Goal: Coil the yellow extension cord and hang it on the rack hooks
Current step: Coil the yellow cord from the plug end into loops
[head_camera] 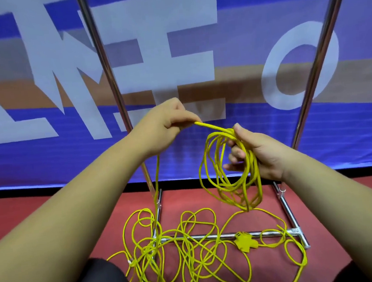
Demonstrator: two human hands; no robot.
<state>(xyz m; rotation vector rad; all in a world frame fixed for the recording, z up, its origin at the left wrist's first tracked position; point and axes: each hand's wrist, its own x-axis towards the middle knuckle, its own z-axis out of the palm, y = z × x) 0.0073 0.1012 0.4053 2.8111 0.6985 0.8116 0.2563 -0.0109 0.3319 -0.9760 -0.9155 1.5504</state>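
Observation:
The yellow extension cord lies mostly in a loose tangle on the red floor. Its yellow multi-socket end rests on the rack's low crossbar. My right hand is shut on a bundle of several hanging cord loops. My left hand pinches a taut stretch of the cord that runs to the right hand, and from the left hand another strand drops straight down to the tangle. The rack's hooks are out of view.
The chrome rack has two upright poles and a floor frame under the tangle. A blue banner with large white letters hangs just behind the rack. My dark-clothed knee shows at the bottom left.

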